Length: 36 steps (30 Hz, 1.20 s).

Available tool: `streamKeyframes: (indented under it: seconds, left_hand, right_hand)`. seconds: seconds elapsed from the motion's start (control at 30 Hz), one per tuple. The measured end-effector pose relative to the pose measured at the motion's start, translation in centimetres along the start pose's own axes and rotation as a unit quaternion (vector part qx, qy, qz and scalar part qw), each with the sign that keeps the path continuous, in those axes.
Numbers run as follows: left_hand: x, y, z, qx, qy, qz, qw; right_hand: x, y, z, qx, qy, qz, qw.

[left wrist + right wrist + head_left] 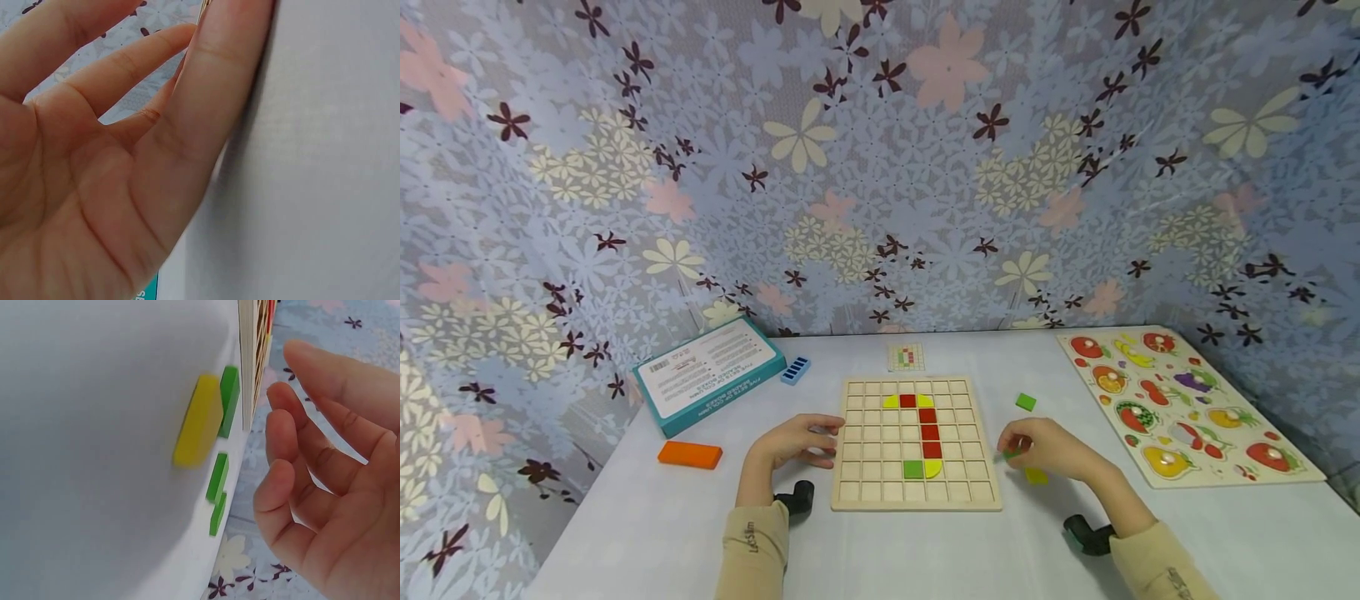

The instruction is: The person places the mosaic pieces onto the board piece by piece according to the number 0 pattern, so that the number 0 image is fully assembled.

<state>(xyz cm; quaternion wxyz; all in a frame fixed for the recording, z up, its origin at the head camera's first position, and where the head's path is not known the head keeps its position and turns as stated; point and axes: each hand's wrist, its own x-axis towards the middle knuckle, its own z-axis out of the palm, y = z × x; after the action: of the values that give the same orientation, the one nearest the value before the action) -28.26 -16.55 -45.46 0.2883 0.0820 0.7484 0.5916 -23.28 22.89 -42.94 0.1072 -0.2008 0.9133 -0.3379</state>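
On the white table (625,533), the square wooden grid board (916,442) lies at the centre. The small pattern card (906,357) lies at its 12 o'clock, the teal flat box (709,373) at 10 o'clock, the orange rectangular block (689,454) at 9 o'clock. The wooden fruit puzzle board (1183,404) lies at 3 o'clock, with a green square tile (1026,402) between the two boards. The left hand (793,440) rests at the grid board's 9 o'clock edge, the right hand (1045,450) just beside its 3 o'clock edge.
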Motion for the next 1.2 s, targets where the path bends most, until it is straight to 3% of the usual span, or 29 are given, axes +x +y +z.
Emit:
streamKeyframes:
  seconds: [0.7, 1.2]
  left_hand:
    - [0.1, 0.1, 0.0, 0.004, 0.002, -0.004, 1.0]
    - [0.0, 0.1, 0.0, 0.003, 0.009, -0.007, 0.9999]
  right_hand:
    - [-1.7, 1.3, -0.7, -0.034, -0.018, 0.048, 0.998]
    - [-0.4, 0.7, -0.9, -0.029, -0.038, 0.001, 0.999]
